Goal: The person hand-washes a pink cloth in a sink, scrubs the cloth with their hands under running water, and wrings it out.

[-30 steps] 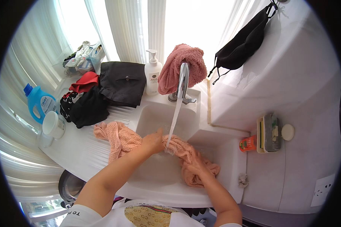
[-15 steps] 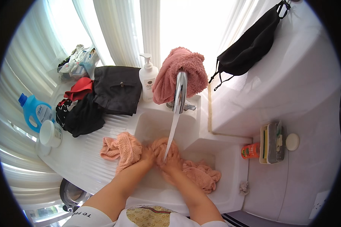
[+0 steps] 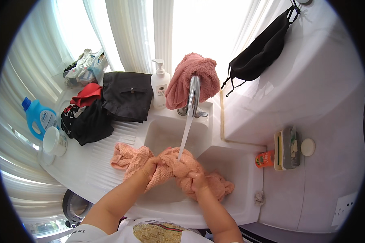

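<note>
A: Where's the peach towel [image 3: 164,173]?
B: Six o'clock, one end in the sink [image 3: 250,174], the other over the ribbed worktop [image 3: 103,158] at seven.
A: Good grip?
B: Yeah, left hand [image 3: 151,166] and right hand [image 3: 197,181] both have fingers curled round it, water [image 3: 185,137] landing between them. I'd squeeze fold by fold, and feed that left end under too.
A: Any writing?
B: Print on the pump bottle [image 3: 161,84], eleven o'clock, and blue jug [image 3: 41,118], nine; too small for me. Letters on the left sleeve [image 3: 92,235], around seven.
</note>
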Demonstrator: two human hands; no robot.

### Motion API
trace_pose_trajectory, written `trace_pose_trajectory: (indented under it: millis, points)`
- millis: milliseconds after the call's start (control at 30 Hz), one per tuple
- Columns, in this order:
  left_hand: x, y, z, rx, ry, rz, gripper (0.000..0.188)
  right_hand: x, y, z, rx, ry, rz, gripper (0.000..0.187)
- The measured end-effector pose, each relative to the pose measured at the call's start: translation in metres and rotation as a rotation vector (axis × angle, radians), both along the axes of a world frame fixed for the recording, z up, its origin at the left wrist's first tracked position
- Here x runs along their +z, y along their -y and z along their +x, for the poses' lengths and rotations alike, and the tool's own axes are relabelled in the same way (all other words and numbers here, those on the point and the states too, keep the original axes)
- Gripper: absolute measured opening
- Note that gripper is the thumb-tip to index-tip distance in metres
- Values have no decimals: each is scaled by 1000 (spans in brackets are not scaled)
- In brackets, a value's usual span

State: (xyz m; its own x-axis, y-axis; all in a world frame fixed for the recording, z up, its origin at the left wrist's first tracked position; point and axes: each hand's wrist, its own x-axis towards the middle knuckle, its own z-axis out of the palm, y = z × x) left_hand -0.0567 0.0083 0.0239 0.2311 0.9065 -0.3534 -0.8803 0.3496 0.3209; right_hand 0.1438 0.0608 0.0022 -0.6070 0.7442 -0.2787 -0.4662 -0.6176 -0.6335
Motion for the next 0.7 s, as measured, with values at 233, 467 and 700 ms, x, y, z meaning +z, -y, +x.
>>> trace_pose_trajectory:
  millis: [233, 467, 700]
  points:
    - [-1, 5, 25, -45, -328, -140, 57, -22, 31, -71, -304, 1025, 486, 63]
    - [-68, 6, 33, 127, -632, -273, 39, 20, 39, -72, -166, 964, 481, 41]
    - [-109, 15, 23, 39, -818, -170, 32, -2, 32, -55, -88, 1080, 652, 30]
